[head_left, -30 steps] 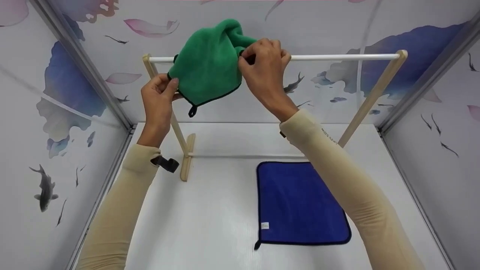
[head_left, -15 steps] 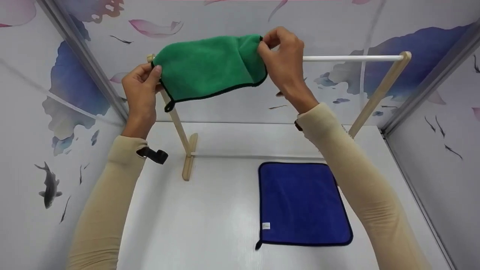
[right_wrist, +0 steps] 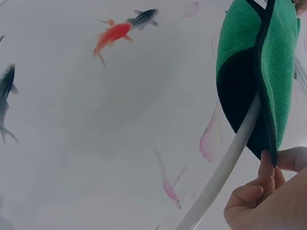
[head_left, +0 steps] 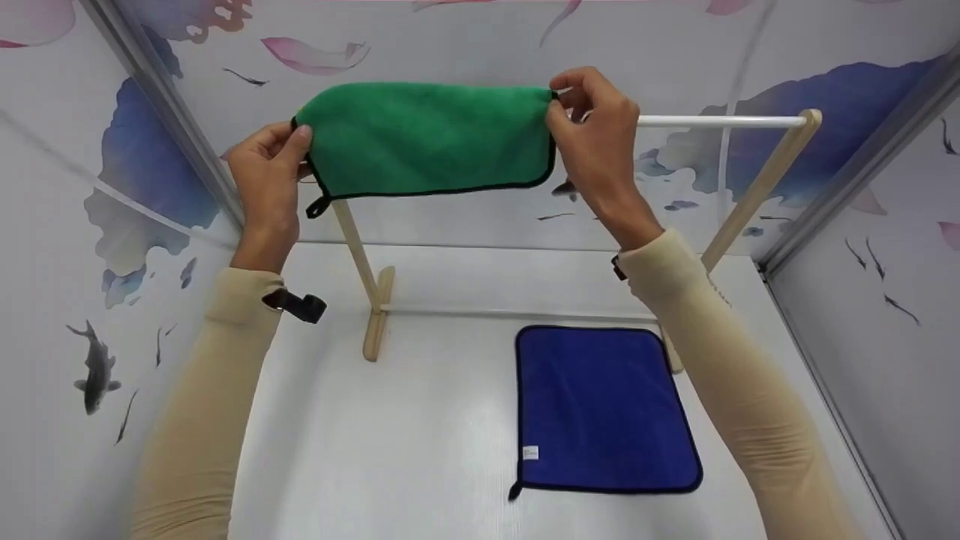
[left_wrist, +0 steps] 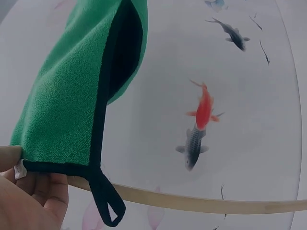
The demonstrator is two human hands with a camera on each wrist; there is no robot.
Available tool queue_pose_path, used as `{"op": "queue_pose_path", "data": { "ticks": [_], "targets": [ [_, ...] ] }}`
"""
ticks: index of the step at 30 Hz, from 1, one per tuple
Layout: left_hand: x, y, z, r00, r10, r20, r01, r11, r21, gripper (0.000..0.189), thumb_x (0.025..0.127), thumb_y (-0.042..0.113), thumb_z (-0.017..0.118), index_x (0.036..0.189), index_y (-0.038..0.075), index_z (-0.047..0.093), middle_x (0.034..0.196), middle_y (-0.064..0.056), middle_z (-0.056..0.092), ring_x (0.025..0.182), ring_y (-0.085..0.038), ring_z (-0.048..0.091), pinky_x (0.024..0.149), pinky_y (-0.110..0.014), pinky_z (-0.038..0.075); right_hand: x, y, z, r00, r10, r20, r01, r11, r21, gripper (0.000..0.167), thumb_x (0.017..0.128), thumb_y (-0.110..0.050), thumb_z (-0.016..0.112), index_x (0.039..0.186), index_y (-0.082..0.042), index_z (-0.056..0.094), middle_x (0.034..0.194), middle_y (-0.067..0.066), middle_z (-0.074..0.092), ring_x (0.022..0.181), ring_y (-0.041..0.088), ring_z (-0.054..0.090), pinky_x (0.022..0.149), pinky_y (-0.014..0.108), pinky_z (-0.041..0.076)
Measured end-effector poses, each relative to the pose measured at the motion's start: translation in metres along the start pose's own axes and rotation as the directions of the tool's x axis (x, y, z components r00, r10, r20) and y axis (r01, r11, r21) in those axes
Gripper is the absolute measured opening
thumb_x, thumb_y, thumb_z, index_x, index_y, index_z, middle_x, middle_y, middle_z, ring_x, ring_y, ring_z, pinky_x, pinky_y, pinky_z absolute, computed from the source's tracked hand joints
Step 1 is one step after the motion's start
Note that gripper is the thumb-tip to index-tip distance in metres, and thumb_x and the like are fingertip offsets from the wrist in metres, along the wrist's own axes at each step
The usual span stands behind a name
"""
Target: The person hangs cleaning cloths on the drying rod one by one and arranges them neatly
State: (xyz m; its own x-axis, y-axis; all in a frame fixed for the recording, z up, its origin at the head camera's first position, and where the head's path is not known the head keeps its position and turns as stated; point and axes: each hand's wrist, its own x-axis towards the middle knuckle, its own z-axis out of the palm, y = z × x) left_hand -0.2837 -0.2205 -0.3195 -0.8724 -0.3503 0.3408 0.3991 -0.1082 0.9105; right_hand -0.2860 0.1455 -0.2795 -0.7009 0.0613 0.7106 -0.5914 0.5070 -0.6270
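Observation:
A green cloth (head_left: pixel 427 139) with black edging hangs folded over the white top bar (head_left: pixel 712 121) of a drying rack, spread wide in the head view. My left hand (head_left: pixel 266 169) pinches its left edge between thumb and fingers. In the left wrist view, a small white tag (left_wrist: pixel 20 169) shows by the thumb, and a black loop (left_wrist: pixel 109 201) dangles from the corner. My right hand (head_left: pixel 600 131) pinches the right edge. From the right wrist view, the bar (right_wrist: pixel 220 177) runs in between the cloth's two layers, and the fingers (right_wrist: pixel 268 167) hold the edge.
A blue cloth (head_left: pixel 600 412) with black edging lies flat on the white floor panel (head_left: pixel 390 435), below and toward the right. Slanted wooden legs (head_left: pixel 761 191) carry the rack at either side. Printed walls (head_left: pixel 862 375) close in the space left, right and behind.
Bunched up a second ago, the green cloth is now stretched out along the bar. My left hand moved left and my right hand moved right, each keeping its pinch.

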Motion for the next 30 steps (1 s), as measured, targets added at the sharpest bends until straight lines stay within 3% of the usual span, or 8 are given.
{"op": "queue_pose_path", "data": {
  "ticks": [3,8,16,22,26,30],
  "targets": [
    [0.002,0.003,-0.001,1.000,0.008,-0.004,-0.008,1.000,0.004,0.016,0.103,0.014,0.081,0.112,0.002,0.084,0.103,-0.013,0.077,0.099,-0.026,0.074,0.088,-0.030,0.063,-0.006,0.004,0.000,0.999,-0.039,-0.006,0.039,0.999,0.008,0.018,0.105,-0.002,0.066,0.117,0.002,0.080,0.103,0.013,0.077,0.082,0.010,0.057,0.074,0.022,0.047],
    [0.004,0.009,-0.002,1.000,0.021,0.012,-0.021,1.000,-0.011,0.015,0.102,0.011,0.081,0.112,0.000,0.084,0.100,-0.013,0.078,0.094,-0.025,0.075,0.084,-0.028,0.064,-0.018,0.013,0.000,0.999,-0.045,0.005,0.045,0.999,-0.011,0.018,0.105,-0.001,0.067,0.115,0.002,0.081,0.102,0.014,0.077,0.083,0.011,0.058,0.075,0.022,0.048],
    [0.006,0.016,-0.002,0.991,-0.006,0.132,0.007,1.000,-0.007,0.016,0.105,0.005,0.074,0.117,0.000,0.083,0.107,-0.015,0.077,0.098,-0.026,0.074,0.084,-0.028,0.065,-0.034,0.028,-0.004,0.998,-0.063,-0.001,0.063,0.998,-0.007,0.018,0.105,-0.002,0.068,0.117,0.004,0.079,0.102,0.015,0.076,0.084,0.011,0.061,0.074,0.023,0.049],
    [0.004,0.023,0.001,0.981,-0.029,0.191,0.038,0.998,-0.042,0.017,0.105,-0.003,0.066,0.113,-0.004,0.082,0.102,-0.016,0.077,0.093,-0.026,0.074,0.081,-0.030,0.066,-0.039,0.035,-0.006,0.994,-0.106,0.002,0.106,0.994,0.005,0.019,0.107,-0.004,0.065,0.117,0.005,0.078,0.103,0.017,0.076,0.083,0.011,0.062,0.073,0.022,0.050],
    [0.004,0.029,0.004,0.972,-0.011,0.234,0.026,0.998,-0.060,0.037,0.104,-0.010,0.060,0.133,0.002,0.078,0.112,-0.017,0.078,0.100,-0.027,0.074,0.078,-0.028,0.065,-0.041,0.036,-0.006,0.995,-0.100,0.004,0.100,0.995,0.018,0.018,0.107,-0.005,0.067,0.117,0.003,0.079,0.102,0.014,0.076,0.082,0.011,0.062,0.069,0.020,0.050],
    [0.004,0.032,0.006,0.956,0.004,0.293,0.012,0.998,-0.055,0.059,0.103,-0.015,0.051,0.152,0.013,0.068,0.126,-0.021,0.075,0.113,-0.030,0.072,0.083,-0.028,0.063,-0.041,0.036,-0.005,0.996,-0.090,-0.001,0.090,0.996,0.024,0.016,0.107,-0.005,0.068,0.117,0.001,0.079,0.101,0.011,0.075,0.080,0.010,0.062,0.063,0.018,0.050]
  ]
}}
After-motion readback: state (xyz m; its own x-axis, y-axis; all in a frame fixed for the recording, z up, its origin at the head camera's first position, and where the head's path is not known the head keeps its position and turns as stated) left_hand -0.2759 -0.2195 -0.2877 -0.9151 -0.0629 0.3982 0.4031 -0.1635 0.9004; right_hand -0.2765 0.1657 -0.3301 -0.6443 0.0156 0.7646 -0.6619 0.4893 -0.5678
